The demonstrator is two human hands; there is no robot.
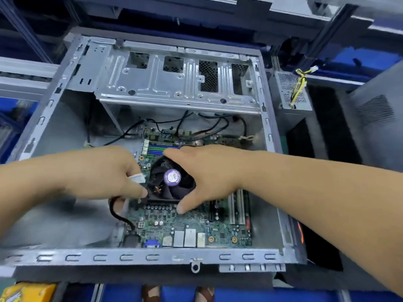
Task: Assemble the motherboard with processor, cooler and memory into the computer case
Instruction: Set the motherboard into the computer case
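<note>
Here, left hand fingers pinch a connector; right hand fingers grip the cooler edges.

Case top is open. Drive cage roofs the far end; cables cross beneath it. Bare floor lies left of the motherboard. Left hand, pinching a connector, and right hand, gripping the cooler, block its sides.

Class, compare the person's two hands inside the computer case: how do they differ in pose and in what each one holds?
The left hand pinches a small white connector; the right hand grips the round cooler across its width. The left hand is bunched tight; the right hand is spread wide. Both reach over the motherboard in the case.
</note>
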